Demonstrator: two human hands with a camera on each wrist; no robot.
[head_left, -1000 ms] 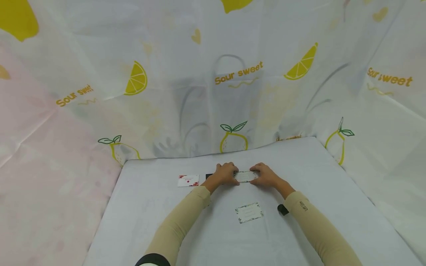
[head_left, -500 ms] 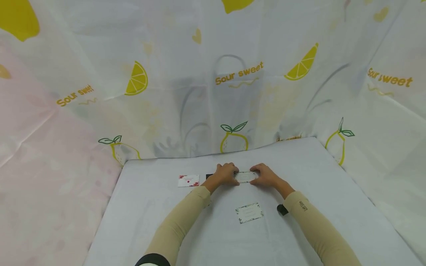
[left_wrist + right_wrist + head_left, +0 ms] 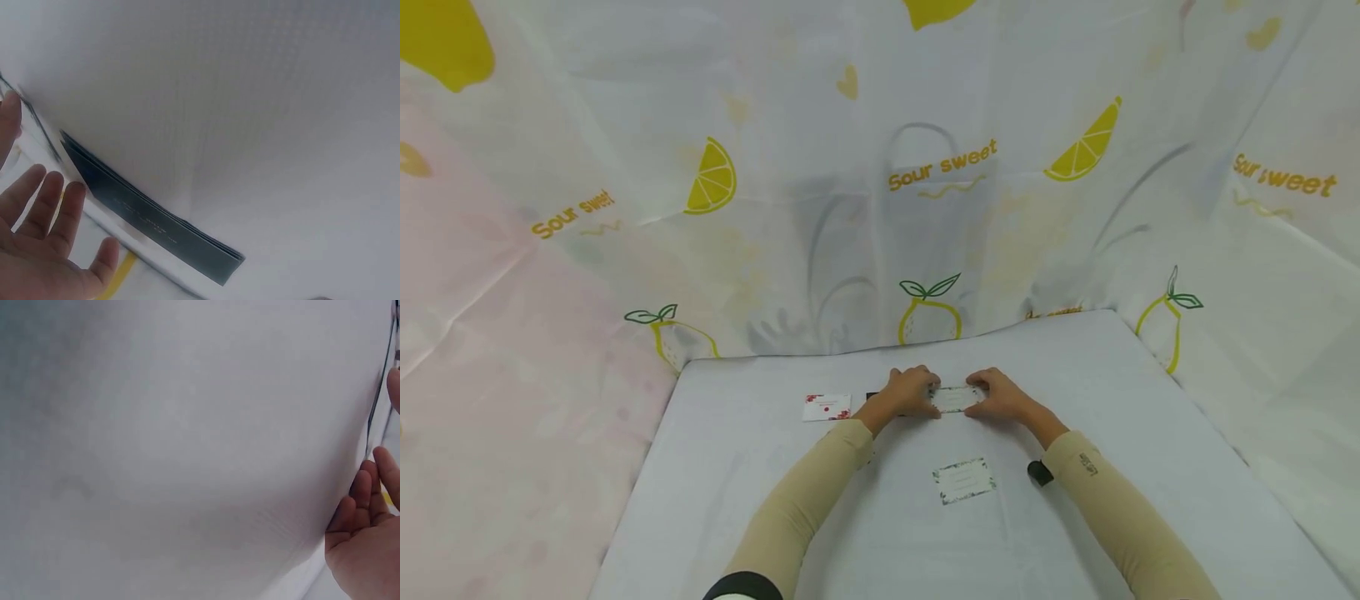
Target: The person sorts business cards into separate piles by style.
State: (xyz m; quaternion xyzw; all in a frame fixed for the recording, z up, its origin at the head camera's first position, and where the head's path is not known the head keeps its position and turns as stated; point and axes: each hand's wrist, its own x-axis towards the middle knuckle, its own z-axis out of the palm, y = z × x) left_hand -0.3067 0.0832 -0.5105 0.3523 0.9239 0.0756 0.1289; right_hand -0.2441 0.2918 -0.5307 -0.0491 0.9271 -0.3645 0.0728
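Near the back of the table, a white card with a leafy printed border (image 3: 953, 399) lies between my two hands. My left hand (image 3: 913, 393) pinches its left end, thumb at the near corner and forefinger at the far one. At the right end my right hand (image 3: 1000, 397) grips the card the same way. Both wrist views show the other fingers loosely bent beside the card's edge. Next to my left hand lies a stack of dark cards (image 3: 150, 215), mostly hidden by that hand in the head view.
A white card with red flowers (image 3: 827, 407) lies to the left on the white table (image 3: 737, 500). Closer to me is another leafy-bordered card (image 3: 964, 482), slightly turned. A small black object (image 3: 1040, 473) shows beside the right sleeve. A lemon-print curtain (image 3: 820, 275) hangs behind the table.
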